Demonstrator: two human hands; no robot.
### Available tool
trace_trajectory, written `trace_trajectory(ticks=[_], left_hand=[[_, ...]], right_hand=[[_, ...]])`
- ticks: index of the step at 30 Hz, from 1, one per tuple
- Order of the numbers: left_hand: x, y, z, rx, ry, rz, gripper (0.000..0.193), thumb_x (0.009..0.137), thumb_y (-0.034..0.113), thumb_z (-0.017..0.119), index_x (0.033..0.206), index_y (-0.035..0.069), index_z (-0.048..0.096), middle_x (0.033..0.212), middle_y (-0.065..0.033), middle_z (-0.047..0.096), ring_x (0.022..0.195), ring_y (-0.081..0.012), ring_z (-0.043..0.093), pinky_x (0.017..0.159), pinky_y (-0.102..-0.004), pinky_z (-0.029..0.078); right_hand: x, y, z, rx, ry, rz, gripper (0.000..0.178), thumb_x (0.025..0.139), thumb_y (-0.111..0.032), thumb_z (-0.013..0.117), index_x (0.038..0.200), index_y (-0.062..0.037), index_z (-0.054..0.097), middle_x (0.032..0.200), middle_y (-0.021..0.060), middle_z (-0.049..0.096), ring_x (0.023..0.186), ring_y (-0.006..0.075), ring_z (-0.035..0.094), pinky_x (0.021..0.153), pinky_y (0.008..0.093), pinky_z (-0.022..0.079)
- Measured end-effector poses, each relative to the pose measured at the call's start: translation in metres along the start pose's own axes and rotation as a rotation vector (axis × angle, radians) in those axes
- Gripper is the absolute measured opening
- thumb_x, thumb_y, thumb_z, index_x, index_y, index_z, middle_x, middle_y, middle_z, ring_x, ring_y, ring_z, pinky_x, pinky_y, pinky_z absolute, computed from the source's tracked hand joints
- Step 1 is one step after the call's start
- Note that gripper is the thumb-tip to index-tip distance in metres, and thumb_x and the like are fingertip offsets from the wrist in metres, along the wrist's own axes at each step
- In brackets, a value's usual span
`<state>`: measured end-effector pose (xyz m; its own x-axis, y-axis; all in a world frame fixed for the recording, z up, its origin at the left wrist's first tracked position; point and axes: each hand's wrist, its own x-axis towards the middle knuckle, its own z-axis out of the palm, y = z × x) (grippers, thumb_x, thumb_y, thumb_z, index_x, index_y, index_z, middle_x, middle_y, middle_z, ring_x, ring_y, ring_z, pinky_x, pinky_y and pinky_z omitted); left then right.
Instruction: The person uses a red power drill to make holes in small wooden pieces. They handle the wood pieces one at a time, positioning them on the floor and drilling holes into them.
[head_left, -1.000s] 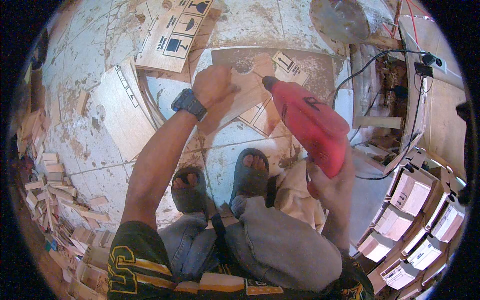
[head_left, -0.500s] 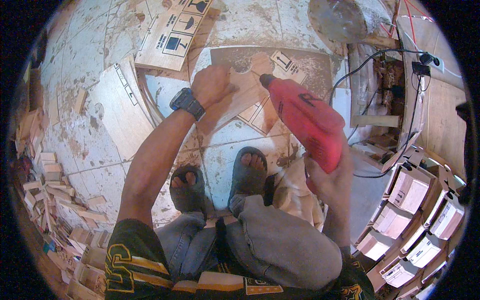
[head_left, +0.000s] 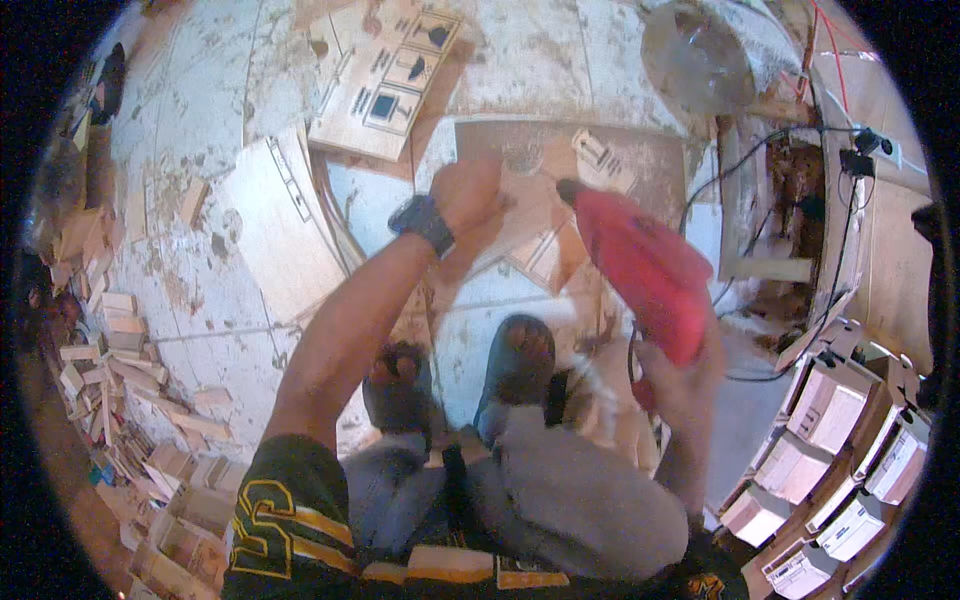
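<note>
Dusty workshop floor [head_left: 200, 300], offcuts [head_left: 110, 350] piled left. Left hand [head_left: 468, 195] fisted, pressing wood piece [head_left: 540, 235] flat, likely steadying it. Right hand [head_left: 680, 375] wrapped round red drill [head_left: 640, 265], tip angled at piece.

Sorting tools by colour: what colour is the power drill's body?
Red; the power drill shows best in the head view, held by the right hand.

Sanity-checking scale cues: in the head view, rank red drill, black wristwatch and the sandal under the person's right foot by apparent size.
1. Red drill, but it is held close to the camera, which inflates it.
2. Sandal.
3. Black wristwatch.
</note>
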<state>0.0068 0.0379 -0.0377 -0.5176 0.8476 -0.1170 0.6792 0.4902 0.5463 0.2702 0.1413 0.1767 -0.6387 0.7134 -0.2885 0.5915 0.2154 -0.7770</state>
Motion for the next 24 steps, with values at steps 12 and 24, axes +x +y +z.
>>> trace_trajectory(ticks=[12, 24], left_hand=[[0.001, -0.034, -0.048, -0.370, 0.168, -0.285, 0.047, 0.082, 0.044, 0.073, 0.095, 0.000, 0.064, 0.081, -0.0191, 0.068, 0.073, -0.0338, 0.065, 0.066, -0.0468, 0.050], [0.044, -0.112, -0.143, 0.075, 0.434, -0.467, 0.060, 0.079, 0.044, 0.077, 0.108, -0.006, 0.060, 0.102, -0.0266, 0.065, 0.095, -0.0394, 0.063, 0.080, -0.0476, 0.051]], right_hand=[[-0.007, 0.044, -0.016, 0.317, 0.339, 0.194, 0.061, 0.070, -0.003, 0.071, 0.128, -0.0006, 0.054, 0.108, 0.0103, 0.065, 0.086, 0.0180, 0.064, 0.068, 0.0307, 0.057], [0.003, 0.062, -0.009, 0.313, 0.319, 0.222, 0.056, 0.070, -0.003, 0.070, 0.125, -0.0012, 0.057, 0.109, 0.0095, 0.067, 0.094, 0.0200, 0.065, 0.084, 0.0320, 0.052]])
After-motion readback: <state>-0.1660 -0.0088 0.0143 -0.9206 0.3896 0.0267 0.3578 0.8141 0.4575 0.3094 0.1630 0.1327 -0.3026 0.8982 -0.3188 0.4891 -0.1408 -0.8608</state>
